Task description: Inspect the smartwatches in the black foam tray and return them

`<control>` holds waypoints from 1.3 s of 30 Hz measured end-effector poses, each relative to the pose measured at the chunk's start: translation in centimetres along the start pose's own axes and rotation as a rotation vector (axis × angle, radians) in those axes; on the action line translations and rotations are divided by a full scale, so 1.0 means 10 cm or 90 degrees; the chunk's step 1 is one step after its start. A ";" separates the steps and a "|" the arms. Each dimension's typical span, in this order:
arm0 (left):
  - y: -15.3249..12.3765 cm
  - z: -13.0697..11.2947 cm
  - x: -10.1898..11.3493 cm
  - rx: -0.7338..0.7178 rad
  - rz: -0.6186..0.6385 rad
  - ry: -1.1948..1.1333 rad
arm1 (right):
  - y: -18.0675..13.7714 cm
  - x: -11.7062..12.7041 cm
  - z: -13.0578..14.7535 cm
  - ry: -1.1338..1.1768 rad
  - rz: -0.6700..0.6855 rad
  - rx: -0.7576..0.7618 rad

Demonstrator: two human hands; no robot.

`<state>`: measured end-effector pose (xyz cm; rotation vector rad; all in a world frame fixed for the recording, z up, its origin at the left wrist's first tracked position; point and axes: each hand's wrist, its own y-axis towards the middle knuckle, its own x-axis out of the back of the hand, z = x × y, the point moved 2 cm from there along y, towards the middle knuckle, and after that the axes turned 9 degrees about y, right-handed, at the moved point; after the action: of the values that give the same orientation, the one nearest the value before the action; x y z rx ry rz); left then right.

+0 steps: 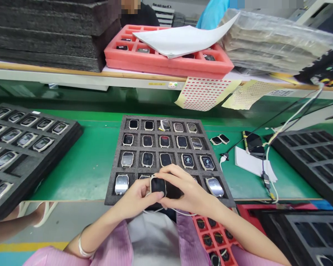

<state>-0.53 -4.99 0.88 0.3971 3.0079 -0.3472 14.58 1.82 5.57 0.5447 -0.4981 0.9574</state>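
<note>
Between my two hands is a smartwatch case point(158, 186) with a dark screen and a pale frame, no strap on it. My left hand point(137, 195) grips its left side, with the thumb across the lower part of the screen. The fingers of my right hand point(187, 190) close on its top and lower right edges. Beneath both hands lies a dark grey foam tray point(115, 168) with rows of similar watch cases in its pockets. One watch point(165, 125) in the back row sits tilted with a bit of yellow under it. Two watches point(207, 162) show lit screens.
More foam trays stand at left point(69, 138) and right point(308, 147). Two loose watch cases point(220, 139), a phone point(253, 142), white paper point(255, 166) and cables lie on the green bench. A shelf carries a red foam tray point(166, 66). A red tray point(211, 231) is by my lap.
</note>
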 end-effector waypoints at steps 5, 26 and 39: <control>-0.01 -0.01 0.02 -0.001 0.015 -0.006 | -0.06 -0.10 -0.11 0.107 -0.064 0.072; 0.05 -0.01 -0.13 -0.002 -0.013 -0.021 | -0.08 0.10 -0.12 -0.018 -0.001 0.047; 0.02 -0.02 -0.17 -0.014 0.021 0.095 | -0.15 0.17 0.02 -0.094 0.001 0.005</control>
<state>1.10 -5.16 1.25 0.4918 3.1425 -0.2929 16.67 2.10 6.45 0.6248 -0.6275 0.9254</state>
